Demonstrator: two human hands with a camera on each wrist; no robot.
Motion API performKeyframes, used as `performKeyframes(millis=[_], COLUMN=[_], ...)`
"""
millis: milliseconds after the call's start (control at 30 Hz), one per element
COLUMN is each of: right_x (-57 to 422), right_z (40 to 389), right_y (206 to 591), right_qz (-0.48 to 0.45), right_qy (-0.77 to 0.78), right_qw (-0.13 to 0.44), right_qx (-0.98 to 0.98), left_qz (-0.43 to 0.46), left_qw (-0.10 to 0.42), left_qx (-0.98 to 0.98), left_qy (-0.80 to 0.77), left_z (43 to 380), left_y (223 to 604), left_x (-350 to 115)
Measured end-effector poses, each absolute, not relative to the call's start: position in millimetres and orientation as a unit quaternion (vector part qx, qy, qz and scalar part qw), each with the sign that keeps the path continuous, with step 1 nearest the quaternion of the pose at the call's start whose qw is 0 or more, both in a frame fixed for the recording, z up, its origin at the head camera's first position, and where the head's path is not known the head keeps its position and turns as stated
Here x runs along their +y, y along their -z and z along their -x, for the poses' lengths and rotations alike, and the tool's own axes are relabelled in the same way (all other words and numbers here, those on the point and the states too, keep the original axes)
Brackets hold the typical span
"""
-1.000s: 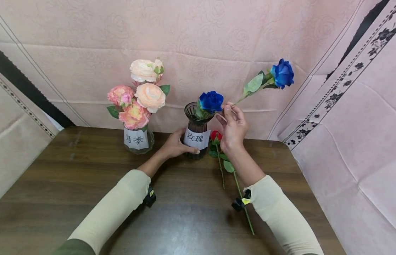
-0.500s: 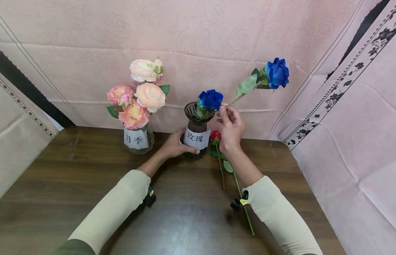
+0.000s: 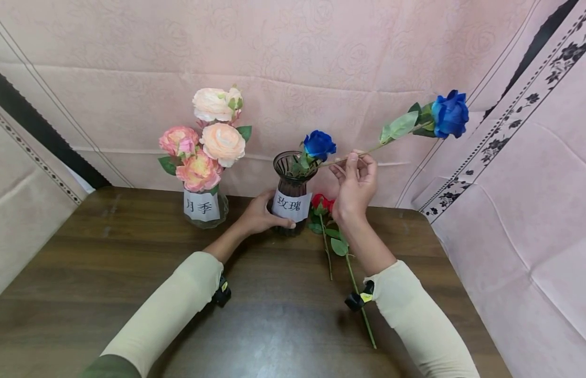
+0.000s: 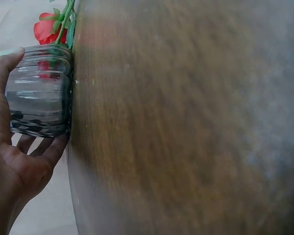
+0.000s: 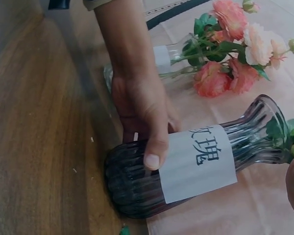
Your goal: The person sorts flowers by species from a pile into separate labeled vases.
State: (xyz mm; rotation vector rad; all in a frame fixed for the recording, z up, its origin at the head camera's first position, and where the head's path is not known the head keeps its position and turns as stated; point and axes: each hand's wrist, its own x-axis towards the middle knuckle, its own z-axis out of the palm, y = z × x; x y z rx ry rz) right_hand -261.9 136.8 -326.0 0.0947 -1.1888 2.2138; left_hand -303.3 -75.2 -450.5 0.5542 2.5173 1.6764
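Note:
My left hand [image 3: 260, 214] grips the lower part of a dark ribbed glass vase [image 3: 296, 185] bearing a white paper label [image 3: 290, 206]; thumb and fingers wrap its sides in the right wrist view. One blue rose [image 3: 319, 145] stands in the vase, its bloom leaning over the right rim. Just right of the rim, my right hand [image 3: 356, 190] pinches the thin stem of a second blue rose [image 3: 449, 114], held slanting with its bloom up and to the right. The stem's lower end reaches the vase mouth; whether it is inside, I cannot tell.
Red roses [image 3: 321, 202] lie on the wooden table [image 3: 274, 310] right of the vase, a long green stem [image 3: 361, 304] pointing toward me. At left stands a clear labelled vase [image 3: 202, 207] of pink and cream flowers [image 3: 222, 144]. Pink patterned cloth [image 3: 293, 47] hangs behind.
My right hand shifts slightly left, then back right, carrying the second blue rose, whose bloom now sits farther right. The rose in the vase has shifted slightly right. My left hand stays put.

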Motion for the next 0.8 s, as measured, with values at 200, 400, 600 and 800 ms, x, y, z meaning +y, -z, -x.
performKeyframes(millis=[200,400,600,800], right_x=[141.7,142.4,135.1,124.3], right_z=[264.4,265.6,265.4,261.7], right_y=[317.4,316.7,324.8,342.2], right_qz=[-0.036,-0.043,-0.067,-0.087], right_qy=[-0.851,-0.842,-0.831,-0.782], right_qw=[0.324,0.333,0.321,0.312], right_qx=[-0.413,-0.421,-0.449,-0.533], left_qz=[-0.18,-0.178,-0.177,-0.174], left_qw=[0.032,0.034,0.035,0.035], left_qx=[0.818,0.821,0.82,0.819], left_qy=[-0.545,-0.541,-0.544,-0.545], left_z=[302.5,302.8,301.9,301.3], left_y=[450.1,450.5,449.4,449.5], left_x=[-74.9,-74.8,-75.0,-74.6])
